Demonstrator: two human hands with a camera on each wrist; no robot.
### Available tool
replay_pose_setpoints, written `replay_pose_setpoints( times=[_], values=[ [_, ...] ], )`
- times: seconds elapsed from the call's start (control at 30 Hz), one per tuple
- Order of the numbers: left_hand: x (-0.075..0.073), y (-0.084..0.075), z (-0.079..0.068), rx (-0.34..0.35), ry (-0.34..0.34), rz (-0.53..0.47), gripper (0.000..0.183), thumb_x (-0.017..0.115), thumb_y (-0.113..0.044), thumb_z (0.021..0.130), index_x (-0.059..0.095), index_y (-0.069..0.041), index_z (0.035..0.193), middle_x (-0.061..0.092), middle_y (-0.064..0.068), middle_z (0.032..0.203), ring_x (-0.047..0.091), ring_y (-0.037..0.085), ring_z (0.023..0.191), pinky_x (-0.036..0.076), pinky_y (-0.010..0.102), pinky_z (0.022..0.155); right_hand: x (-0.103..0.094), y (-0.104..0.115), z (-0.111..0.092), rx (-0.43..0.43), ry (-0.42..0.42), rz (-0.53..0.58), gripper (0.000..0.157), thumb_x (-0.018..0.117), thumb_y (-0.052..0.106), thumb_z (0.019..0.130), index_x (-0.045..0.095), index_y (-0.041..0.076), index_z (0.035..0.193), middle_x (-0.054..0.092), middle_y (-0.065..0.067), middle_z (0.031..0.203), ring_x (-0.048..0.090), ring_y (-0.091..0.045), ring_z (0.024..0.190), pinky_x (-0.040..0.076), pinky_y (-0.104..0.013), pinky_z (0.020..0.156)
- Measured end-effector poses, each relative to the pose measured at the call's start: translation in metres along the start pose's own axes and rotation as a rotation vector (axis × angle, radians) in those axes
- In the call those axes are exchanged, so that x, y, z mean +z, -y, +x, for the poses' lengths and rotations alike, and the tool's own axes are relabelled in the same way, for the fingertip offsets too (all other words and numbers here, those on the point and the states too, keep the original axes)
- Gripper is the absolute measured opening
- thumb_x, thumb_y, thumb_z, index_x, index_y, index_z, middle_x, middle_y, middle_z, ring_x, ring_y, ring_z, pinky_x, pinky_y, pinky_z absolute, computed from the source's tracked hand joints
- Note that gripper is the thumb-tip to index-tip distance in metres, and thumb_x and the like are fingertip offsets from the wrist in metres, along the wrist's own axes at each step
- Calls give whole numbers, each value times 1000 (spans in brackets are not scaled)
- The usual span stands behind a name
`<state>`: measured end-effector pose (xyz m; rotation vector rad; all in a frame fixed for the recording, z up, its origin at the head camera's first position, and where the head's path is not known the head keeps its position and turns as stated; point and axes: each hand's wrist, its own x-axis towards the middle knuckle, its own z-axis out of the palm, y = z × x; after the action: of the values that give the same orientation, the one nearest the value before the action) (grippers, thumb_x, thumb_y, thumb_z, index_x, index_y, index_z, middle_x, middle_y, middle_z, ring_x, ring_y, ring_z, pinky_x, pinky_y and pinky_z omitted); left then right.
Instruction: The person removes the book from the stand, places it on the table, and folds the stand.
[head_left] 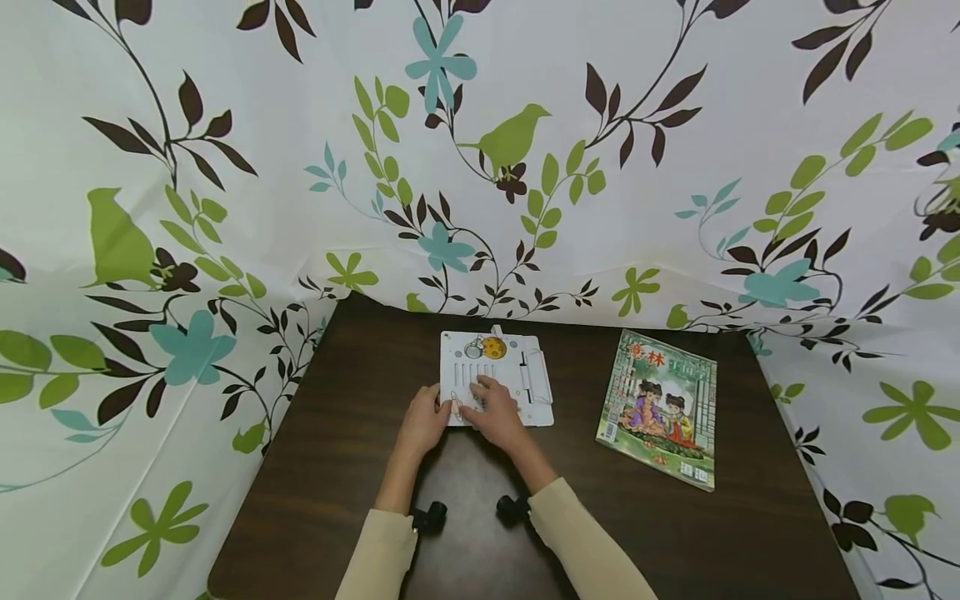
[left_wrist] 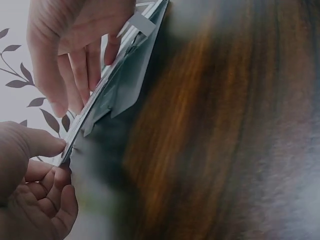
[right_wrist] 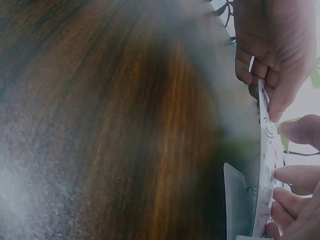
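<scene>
A white book stand [head_left: 468, 375] lies at the back of the table, printed with a yellow moon, stripes and small drawings. Along its right side runs a clear strip with dark slots. My left hand [head_left: 425, 417] pinches the near left corner between thumb and fingers. My right hand [head_left: 497, 410] rests its spread fingertips on the printed face, and nothing is gripped there. In the left wrist view a grey flap [left_wrist: 132, 82] stands out from the underside. The same flap [right_wrist: 236, 200] shows in the right wrist view, while the fingers of the right hand [right_wrist: 300, 200] touch the face.
A magazine [head_left: 660, 408] with a colourful cover lies to the right on the dark wooden table [head_left: 337, 475]. Patterned white cloth [head_left: 570, 242] hangs behind and on both sides of the table. A black wrist camera [head_left: 430, 518] is strapped to each forearm.
</scene>
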<state>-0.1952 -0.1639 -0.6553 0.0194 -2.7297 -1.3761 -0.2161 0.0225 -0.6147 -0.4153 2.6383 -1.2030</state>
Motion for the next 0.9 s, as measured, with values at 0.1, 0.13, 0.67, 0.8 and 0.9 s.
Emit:
replay_pose_setpoints(
  times=[0.1,0.13,0.67,0.8,0.9],
  values=[
    [-1,0,-6,-4,-1,-3,18,65,-18,104,70,-2,111,56,8,87,51,19,72,41,33,60,4,0,-2,5,-6,-6,61,76,31,99,63,-3,148,51,-23,161,45,-50,150,32,-80,114],
    [0,1,-7,-1,2,2,19,65,-18,105,70,-2,112,56,8,86,51,19,72,41,33,60,5,0,-2,2,-9,-9,60,76,31,99,63,-3,147,52,-23,160,45,-50,150,33,-80,114],
    [-2,-19,-16,-36,-1,107,6,68,-13,100,71,-8,103,55,4,82,50,16,70,40,34,60,9,2,-7,13,-54,-89,48,68,28,103,70,-2,140,58,-22,155,51,-49,144,37,-76,111],
    [4,-14,-18,-113,-3,150,7,68,-17,100,71,-13,104,56,4,85,50,17,71,39,36,59,12,2,-10,3,-51,-136,46,68,28,103,71,0,139,59,-22,154,53,-48,143,41,-75,108],
    [10,-6,-18,-113,-34,155,7,70,-19,99,72,-16,104,57,3,85,51,17,72,40,37,59,12,2,-11,-2,-51,-149,46,67,27,103,71,0,140,59,-22,154,53,-48,143,41,-74,108]
  ],
)
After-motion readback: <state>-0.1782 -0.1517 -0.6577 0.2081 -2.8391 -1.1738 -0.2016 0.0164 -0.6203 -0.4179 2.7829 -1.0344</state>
